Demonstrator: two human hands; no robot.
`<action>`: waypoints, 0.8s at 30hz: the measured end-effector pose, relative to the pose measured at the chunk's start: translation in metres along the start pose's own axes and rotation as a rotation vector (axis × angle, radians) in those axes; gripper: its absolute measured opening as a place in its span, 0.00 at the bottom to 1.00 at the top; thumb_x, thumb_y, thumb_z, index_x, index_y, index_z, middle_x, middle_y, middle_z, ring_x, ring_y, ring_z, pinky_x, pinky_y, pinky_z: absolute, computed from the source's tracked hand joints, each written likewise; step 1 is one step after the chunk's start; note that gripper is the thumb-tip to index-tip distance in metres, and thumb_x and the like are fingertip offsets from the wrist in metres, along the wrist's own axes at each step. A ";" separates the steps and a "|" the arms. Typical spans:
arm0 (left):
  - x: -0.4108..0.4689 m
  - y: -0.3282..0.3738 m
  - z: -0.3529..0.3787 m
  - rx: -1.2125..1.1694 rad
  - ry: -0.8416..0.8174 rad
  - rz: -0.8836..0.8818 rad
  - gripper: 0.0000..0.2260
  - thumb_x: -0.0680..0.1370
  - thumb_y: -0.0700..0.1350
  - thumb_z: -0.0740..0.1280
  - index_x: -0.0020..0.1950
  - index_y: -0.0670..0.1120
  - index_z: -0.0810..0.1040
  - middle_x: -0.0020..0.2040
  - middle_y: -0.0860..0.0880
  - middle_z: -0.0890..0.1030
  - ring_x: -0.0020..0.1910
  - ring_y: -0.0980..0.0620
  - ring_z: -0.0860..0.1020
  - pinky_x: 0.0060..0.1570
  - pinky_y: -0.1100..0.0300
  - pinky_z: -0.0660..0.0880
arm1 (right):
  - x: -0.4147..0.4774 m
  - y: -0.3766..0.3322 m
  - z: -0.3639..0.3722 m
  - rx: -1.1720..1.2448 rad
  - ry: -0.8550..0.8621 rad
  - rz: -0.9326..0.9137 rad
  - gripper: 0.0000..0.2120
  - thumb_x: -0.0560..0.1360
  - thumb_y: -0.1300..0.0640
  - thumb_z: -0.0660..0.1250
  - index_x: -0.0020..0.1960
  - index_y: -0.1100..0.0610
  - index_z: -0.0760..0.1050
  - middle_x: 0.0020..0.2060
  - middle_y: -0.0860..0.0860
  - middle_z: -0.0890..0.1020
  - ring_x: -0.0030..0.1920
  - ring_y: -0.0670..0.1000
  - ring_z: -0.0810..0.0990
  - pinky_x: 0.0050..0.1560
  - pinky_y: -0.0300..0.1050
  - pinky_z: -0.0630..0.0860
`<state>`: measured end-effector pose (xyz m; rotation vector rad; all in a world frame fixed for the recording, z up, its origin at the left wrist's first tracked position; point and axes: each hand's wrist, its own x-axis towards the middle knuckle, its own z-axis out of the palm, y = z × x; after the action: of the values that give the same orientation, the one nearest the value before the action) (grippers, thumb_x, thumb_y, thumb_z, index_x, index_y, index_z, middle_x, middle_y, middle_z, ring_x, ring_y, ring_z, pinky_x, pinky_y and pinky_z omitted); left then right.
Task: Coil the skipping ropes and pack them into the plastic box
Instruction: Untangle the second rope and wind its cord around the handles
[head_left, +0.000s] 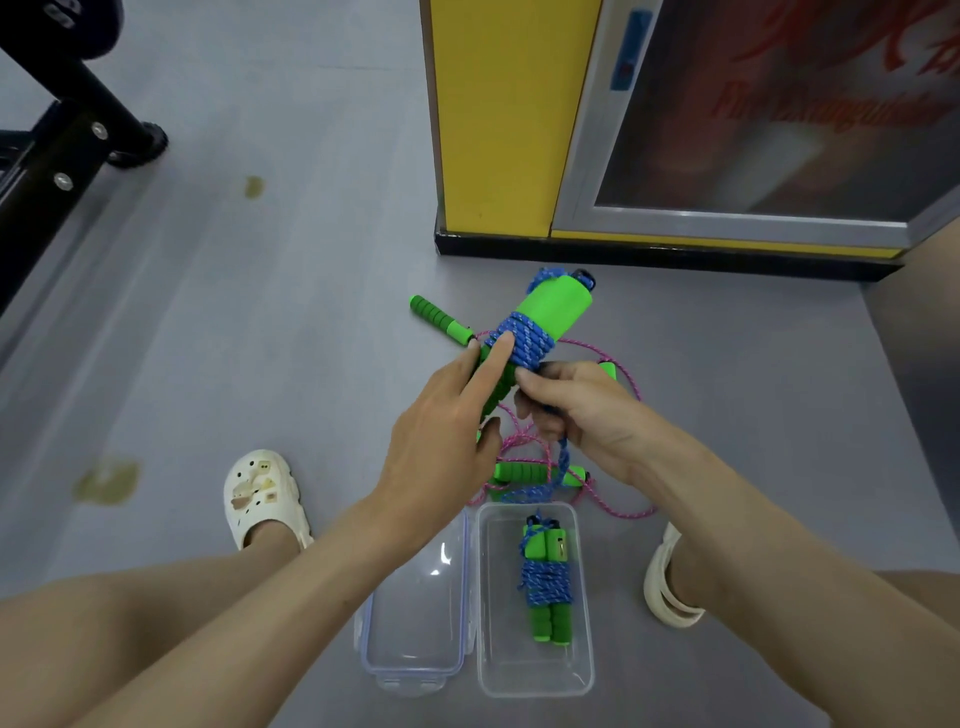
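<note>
Two hands meet on one blue-corded skipping rope (548, 312), held up off the floor and well above the box. The left hand (441, 415) is wrapped round the lower end of its paired green handles, with the forefinger laid straight along the wound coil (530, 343). The right hand (576, 410) sits just under that coil, thumb and fingers pinching the loose blue cord (563, 462), which hangs from the hand down to the floor.

Below the hands a pink skipping rope (623, 512) lies in slack loops on the grey floor (260, 312). One green foam handle (441, 317) lies up by the held bundle, and more green handles (519, 473) lie just above the box (I cannot tell which cord belongs to which).

The clear plastic box (584, 623) stands open between the person's feet. Inside it lies one finished bundle (545, 582), green handles side by side with blue cord wrapped tight round the middle. The clear lid (415, 613) lies flat on the floor, touching the box's left side.

A white clog (260, 493) is planted to the left and a cream sandal (670, 587) to the right. Farther off stand a yellow pillar (498, 114), a glass-fronted fire extinguisher cabinet (753, 119) and a black metal frame (67, 130).
</note>
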<state>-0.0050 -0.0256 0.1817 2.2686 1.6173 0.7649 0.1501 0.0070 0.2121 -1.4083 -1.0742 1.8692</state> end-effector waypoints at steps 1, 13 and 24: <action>0.000 0.001 0.000 -0.037 -0.019 -0.012 0.36 0.70 0.36 0.70 0.76 0.50 0.62 0.68 0.41 0.73 0.64 0.42 0.74 0.47 0.52 0.79 | 0.000 -0.001 -0.001 0.025 0.000 -0.009 0.11 0.76 0.53 0.65 0.45 0.62 0.73 0.31 0.53 0.74 0.24 0.45 0.63 0.27 0.38 0.61; 0.023 0.003 -0.025 -0.787 -0.128 -0.592 0.24 0.73 0.47 0.73 0.67 0.54 0.68 0.51 0.50 0.77 0.48 0.59 0.77 0.41 0.70 0.74 | 0.000 -0.001 -0.004 -0.069 0.012 -0.002 0.17 0.77 0.48 0.63 0.43 0.64 0.73 0.29 0.54 0.73 0.24 0.46 0.62 0.28 0.39 0.60; 0.024 -0.001 -0.032 -1.113 -0.288 -0.851 0.20 0.70 0.40 0.75 0.61 0.44 0.77 0.47 0.44 0.84 0.39 0.46 0.83 0.36 0.58 0.79 | 0.000 -0.004 0.000 -0.202 0.051 -0.019 0.23 0.77 0.44 0.61 0.43 0.65 0.78 0.30 0.56 0.77 0.29 0.50 0.71 0.32 0.38 0.72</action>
<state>-0.0173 -0.0060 0.2146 0.7714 1.2910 0.7441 0.1497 0.0090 0.2156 -1.5422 -1.2758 1.7412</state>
